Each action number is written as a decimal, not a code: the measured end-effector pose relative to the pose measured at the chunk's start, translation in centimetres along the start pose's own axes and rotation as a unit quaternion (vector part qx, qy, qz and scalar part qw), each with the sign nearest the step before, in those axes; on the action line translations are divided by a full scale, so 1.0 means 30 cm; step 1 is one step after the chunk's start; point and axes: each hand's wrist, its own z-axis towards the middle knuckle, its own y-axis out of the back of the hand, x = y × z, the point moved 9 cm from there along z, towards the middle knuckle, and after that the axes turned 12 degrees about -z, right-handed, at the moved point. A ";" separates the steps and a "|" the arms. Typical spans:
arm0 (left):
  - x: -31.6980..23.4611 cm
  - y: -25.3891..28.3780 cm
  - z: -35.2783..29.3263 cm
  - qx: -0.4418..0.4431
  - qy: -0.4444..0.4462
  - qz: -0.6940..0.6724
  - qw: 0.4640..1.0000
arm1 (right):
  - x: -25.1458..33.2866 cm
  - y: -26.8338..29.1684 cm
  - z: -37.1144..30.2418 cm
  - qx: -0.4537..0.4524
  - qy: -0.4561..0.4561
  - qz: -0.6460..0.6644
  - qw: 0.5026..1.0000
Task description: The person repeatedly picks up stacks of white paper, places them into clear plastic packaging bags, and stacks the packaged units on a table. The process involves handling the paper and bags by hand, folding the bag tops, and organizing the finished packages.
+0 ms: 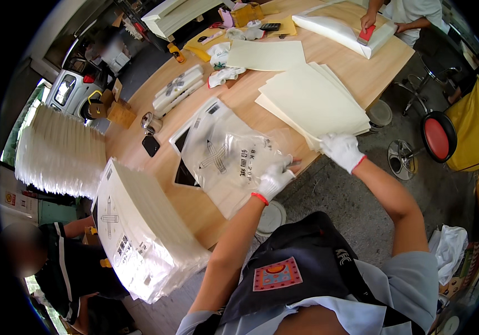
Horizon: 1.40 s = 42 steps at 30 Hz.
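My left hand, in a white glove with a red cuff, holds the near end of a clear plastic bag printed with crossed pencils. The bag lies flat on the table, over another bag with a dark panel. My right hand, gloved alike, grips the near corner of the cream paper sheets. Its fingertips are partly hidden at the sheets' edge. These sheets lie slightly fanned along the table's right edge.
A tall stack of filled bags stands at left, another stack behind it. A phone, metal tin and more paper lie on the table. Across it, another person's hand holds a red tool on a white package.
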 end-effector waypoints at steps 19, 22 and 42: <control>-0.189 -0.180 -0.190 -0.009 0.156 0.342 0.926 | 0.215 -0.184 -0.246 0.094 -0.342 0.608 0.710; -0.204 0.019 -0.235 -0.078 0.009 0.196 0.978 | 0.175 -0.006 -0.207 0.137 -0.242 0.455 0.846; -0.445 0.063 -0.636 -0.163 -0.278 0.330 0.887 | 0.612 0.207 0.156 0.214 0.064 0.581 0.783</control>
